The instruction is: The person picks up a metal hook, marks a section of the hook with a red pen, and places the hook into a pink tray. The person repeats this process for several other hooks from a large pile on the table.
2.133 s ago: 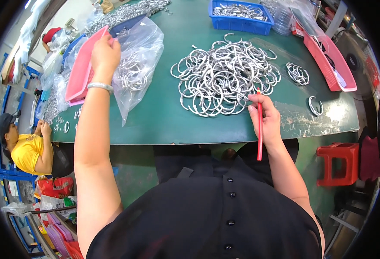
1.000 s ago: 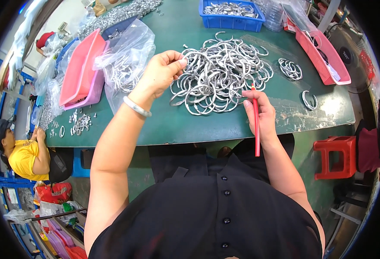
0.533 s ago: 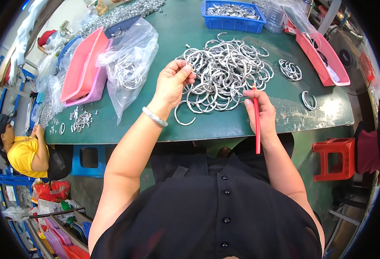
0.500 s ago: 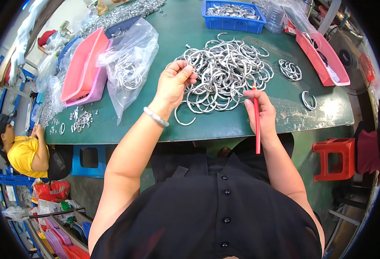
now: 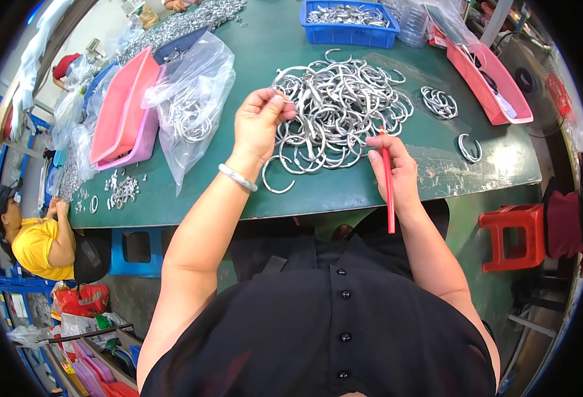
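Dozens of silver rings [image 5: 338, 106] are lying heaped on a green bench [image 5: 268, 49]; the right hand [image 5: 404, 173] is gripping a red pen [image 5: 389, 193] beside them, the left hand [image 5: 255, 129] pinching near their left edge, its hold unclear.

At the far side of the green worktop [image 5: 258, 59] stands a blue bin [image 5: 351, 38] filled with small metal pieces, with a clear plastic jar [image 5: 412, 26] just beside it. A long pink basket [image 5: 473, 83] is over to the right, and on the left a salmon tray [image 5: 124, 106] sits on top of a mauve tray [image 5: 148, 137]. A co-worker [image 5: 40, 248] in a yellow top and dark cap is at the left, near a blue stool [image 5: 136, 268]. A red stool [image 5: 533, 231] stands on the floor at the right, with a dark fan [image 5: 524, 79] beyond it. A red bag [image 5: 86, 300] lies at the lower left
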A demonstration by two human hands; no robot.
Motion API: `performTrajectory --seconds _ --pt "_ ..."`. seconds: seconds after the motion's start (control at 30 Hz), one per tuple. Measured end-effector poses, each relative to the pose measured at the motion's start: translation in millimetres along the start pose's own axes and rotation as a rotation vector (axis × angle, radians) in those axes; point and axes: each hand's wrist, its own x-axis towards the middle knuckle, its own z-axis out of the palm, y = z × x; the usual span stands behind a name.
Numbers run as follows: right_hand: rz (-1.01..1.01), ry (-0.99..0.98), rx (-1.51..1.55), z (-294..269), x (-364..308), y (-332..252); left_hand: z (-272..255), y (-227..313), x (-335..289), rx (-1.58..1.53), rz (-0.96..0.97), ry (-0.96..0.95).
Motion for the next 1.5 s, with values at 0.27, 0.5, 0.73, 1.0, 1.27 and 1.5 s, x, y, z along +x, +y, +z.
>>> performTrajectory --seconds 0.27,0.5,0.73,1.0,1.27,1.5 --pt "-0.001 0.001 -0.019 -1 0 1 20 4 8 0.023 0.007 -0.007" --pt "-0.037 0.023 0.056 -1 -2 -1 38 21 -10 -0.135 -0.096 -0.025" --pt "-0.009 -0.032 0.527 14 -4 -42 73 7 -75 -0.34 -0.315 0.013" --pt "0.169 0.02 0.72 16 -5 -36 74 -9 -102 -0.411 -0.375 0.06" --pt "0.297 -0.233 0.703 -2 -4 -32 51 0 -98 -0.215 -0.454 -0.077" --pt "0.372 -0.245 0.659 -9 -6 -33 45 13 -89 -0.002 -0.439 -0.17"
